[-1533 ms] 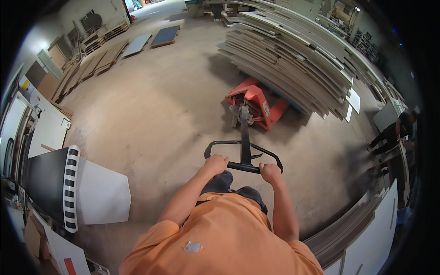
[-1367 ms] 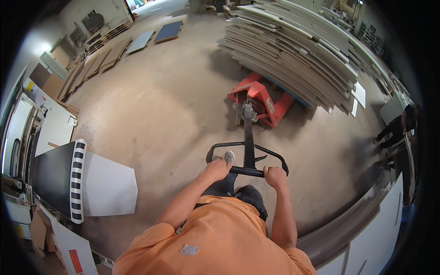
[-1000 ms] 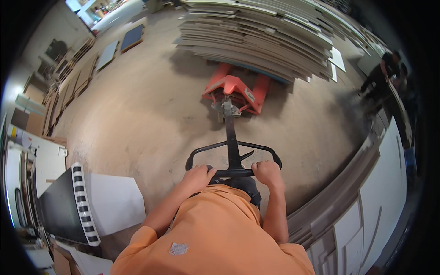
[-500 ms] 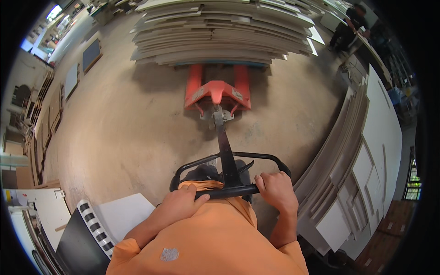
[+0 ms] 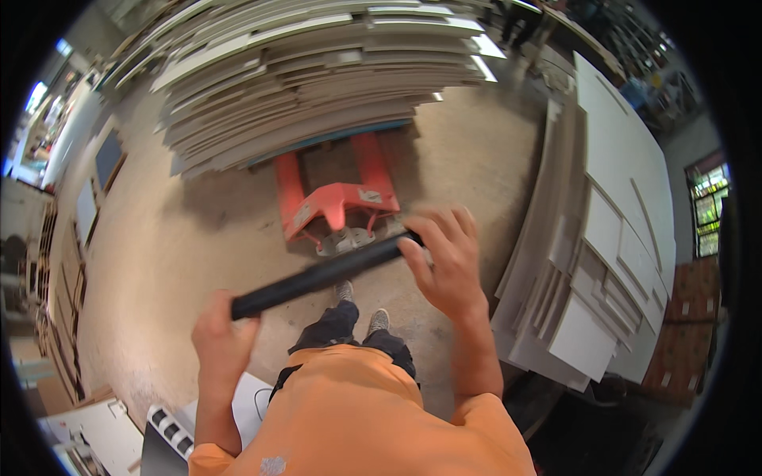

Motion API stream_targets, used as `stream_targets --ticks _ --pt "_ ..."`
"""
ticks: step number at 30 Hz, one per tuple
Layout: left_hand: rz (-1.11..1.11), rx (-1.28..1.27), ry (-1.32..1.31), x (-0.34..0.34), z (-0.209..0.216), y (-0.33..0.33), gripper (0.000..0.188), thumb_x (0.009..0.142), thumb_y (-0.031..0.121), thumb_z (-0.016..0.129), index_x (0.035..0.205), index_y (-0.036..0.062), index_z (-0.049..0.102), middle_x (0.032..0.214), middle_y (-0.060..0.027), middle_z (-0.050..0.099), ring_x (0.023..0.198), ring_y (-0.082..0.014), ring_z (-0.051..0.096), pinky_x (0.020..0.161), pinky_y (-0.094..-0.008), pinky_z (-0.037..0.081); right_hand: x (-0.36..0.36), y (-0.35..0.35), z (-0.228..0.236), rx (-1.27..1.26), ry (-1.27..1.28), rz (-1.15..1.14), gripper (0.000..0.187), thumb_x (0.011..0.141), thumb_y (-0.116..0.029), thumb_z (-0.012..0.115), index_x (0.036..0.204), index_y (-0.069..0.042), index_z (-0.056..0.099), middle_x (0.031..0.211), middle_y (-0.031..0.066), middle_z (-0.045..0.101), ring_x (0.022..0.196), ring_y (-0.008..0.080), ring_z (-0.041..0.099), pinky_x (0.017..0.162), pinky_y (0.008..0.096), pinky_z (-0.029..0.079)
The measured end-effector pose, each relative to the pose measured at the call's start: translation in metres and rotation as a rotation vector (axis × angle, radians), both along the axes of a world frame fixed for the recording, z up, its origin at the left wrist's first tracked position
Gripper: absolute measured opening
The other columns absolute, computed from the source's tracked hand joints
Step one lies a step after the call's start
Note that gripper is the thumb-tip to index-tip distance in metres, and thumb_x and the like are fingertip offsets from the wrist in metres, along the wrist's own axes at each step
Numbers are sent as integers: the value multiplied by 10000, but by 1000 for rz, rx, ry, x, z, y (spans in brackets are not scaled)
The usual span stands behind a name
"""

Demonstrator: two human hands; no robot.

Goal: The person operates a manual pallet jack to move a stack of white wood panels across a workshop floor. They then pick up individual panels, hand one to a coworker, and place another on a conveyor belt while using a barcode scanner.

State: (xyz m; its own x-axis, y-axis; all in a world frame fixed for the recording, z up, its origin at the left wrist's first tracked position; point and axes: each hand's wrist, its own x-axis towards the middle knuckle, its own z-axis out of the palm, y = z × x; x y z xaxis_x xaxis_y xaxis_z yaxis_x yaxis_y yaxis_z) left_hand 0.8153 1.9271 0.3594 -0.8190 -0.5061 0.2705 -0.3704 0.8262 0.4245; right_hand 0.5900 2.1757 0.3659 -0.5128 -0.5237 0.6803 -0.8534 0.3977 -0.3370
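Observation:
In front of me a red pallet jack [image 5: 333,202] stands on the floor with its forks under a pallet of stacked boards [image 5: 317,95]. Its black handle bar [image 5: 321,274] is raised toward me and slants, the right end higher in view. My left hand [image 5: 221,329] is closed around the bar's left end. At the other end my right hand [image 5: 446,254] grips the bar, slightly blurred, with the thumb below it. The bar hides most of the jack's shaft. My shoes [image 5: 379,320] show beneath it.
Leaning pale panels [image 5: 595,262] form a thick stack on the right. Flat boards [image 5: 109,159] lie along the left side. White panels [image 5: 103,432] and a black-and-white striped strip [image 5: 171,432] are at the lower left. A person's legs [image 5: 520,28] show at the far right.
The handle bar has risen toward me and tilted, with both hands still on it. The view has turned, so the pallet jack and its load appear further left and slanted.

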Motion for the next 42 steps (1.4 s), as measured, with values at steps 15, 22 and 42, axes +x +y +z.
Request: stream_targets --ticks 15,22,42 --pt "-343 -121 610 -74 -48 -199 133 852 85 661 889 11 556 751 -132 602 617 -314 607 562 -380 507 -52 -106 -3 -343 -102 -499 281 782 -73 818 802 -43 539 682 108 478 575 253 448 537 343 392" --pt "-705 -120 621 -185 -56 -330 175 805 37 663 923 12 536 843 -190 655 699 -318 655 611 -384 535 36 -193 -12 -349 -69 -1051 285 786 21 758 760 -52 484 648 53 529 587 165 492 575 286 423" --pt "-267 140 698 -366 -115 -274 312 1008 276 473 822 29 516 1006 -163 723 576 -107 434 515 -221 346 94 -246 -58 -266 -175 -911 343 837 -66 746 1034 -88 466 753 42 579 561 179 587 510 308 485"
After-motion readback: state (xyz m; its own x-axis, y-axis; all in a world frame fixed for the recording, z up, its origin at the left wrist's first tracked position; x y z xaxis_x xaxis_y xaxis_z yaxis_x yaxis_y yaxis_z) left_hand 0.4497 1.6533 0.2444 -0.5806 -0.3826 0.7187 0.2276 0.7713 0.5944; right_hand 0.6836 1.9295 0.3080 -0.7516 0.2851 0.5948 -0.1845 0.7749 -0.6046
